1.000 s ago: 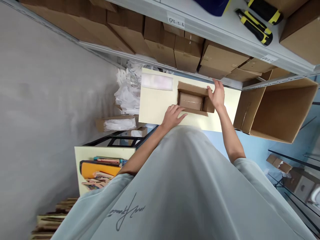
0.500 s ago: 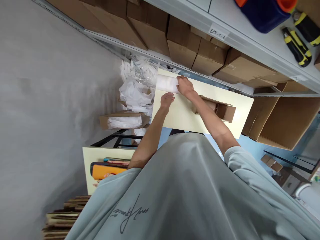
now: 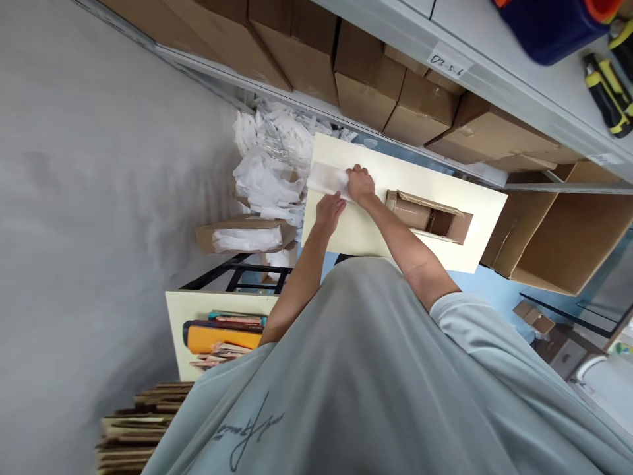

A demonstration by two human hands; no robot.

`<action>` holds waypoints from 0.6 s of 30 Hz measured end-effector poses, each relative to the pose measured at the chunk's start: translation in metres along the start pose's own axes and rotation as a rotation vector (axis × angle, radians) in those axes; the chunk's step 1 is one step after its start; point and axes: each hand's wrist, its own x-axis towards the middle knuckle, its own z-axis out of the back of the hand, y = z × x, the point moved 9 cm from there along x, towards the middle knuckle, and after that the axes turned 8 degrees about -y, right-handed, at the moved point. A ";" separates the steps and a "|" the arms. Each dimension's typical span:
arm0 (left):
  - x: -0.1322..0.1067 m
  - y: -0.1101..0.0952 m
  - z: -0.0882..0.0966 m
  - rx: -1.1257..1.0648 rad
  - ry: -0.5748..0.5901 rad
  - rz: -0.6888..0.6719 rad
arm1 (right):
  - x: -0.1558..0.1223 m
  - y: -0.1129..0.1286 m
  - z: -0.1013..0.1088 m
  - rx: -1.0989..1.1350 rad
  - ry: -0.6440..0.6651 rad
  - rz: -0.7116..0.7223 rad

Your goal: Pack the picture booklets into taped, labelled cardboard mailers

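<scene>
A white padded sheet [image 3: 325, 178] lies at the left end of the cream table [image 3: 405, 181]. My right hand [image 3: 361, 185] has its fingers closed on the sheet's right edge. My left hand [image 3: 329, 212] is bent just below it, fingertips at the sheet's lower edge. To the right on the same table sits a small open cardboard box [image 3: 429, 216] with a brown parcel inside. My forearms cross over the table from below.
Shelves above hold several cardboard boxes [image 3: 376, 86], a blue container [image 3: 548, 26] and yellow-black tools [image 3: 610, 92]. A large open carton [image 3: 558, 231] stands right of the table. White plastic bags [image 3: 267, 165] pile at the left. Books [image 3: 222, 333] and flattened cardboard [image 3: 143, 422] lie lower left.
Both hands left the small box and went left to the white sheet. The right hand now pinches its edge, and the sheet has shifted slightly down and tilted.
</scene>
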 end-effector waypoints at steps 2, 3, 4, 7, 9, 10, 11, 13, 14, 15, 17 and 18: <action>-0.011 -0.008 0.007 -0.005 -0.020 -0.048 | -0.021 0.008 -0.008 0.038 0.097 0.007; -0.018 -0.014 0.012 -0.006 -0.034 -0.071 | -0.033 0.011 -0.008 0.066 0.113 0.018; -0.025 -0.022 0.017 -0.006 -0.048 -0.091 | -0.044 0.015 -0.003 0.100 0.095 0.035; -0.055 -0.047 0.021 -0.019 -0.011 -0.138 | -0.088 0.019 0.038 0.255 -0.093 0.121; -0.085 -0.065 0.007 -0.035 0.096 -0.181 | -0.126 0.012 0.073 0.385 -0.180 0.174; -0.102 -0.073 -0.004 -0.037 0.149 -0.209 | -0.146 0.003 0.089 0.446 -0.198 0.185; -0.119 -0.078 -0.017 -0.029 0.196 -0.235 | -0.165 -0.009 0.105 0.504 -0.219 0.178; -0.153 -0.079 -0.049 0.036 0.274 -0.282 | -0.203 -0.047 0.135 0.619 -0.302 0.133; -0.168 -0.075 -0.069 0.104 0.322 -0.313 | -0.220 -0.071 0.149 0.676 -0.363 0.102; -0.181 -0.069 -0.089 0.196 0.379 -0.362 | -0.236 -0.098 0.161 0.720 -0.426 0.070; -0.205 -0.053 -0.127 0.451 0.504 -0.532 | -0.264 -0.156 0.184 0.735 -0.574 0.017; -0.215 -0.043 -0.143 0.605 0.558 -0.647 | -0.277 -0.182 0.195 0.708 -0.650 0.008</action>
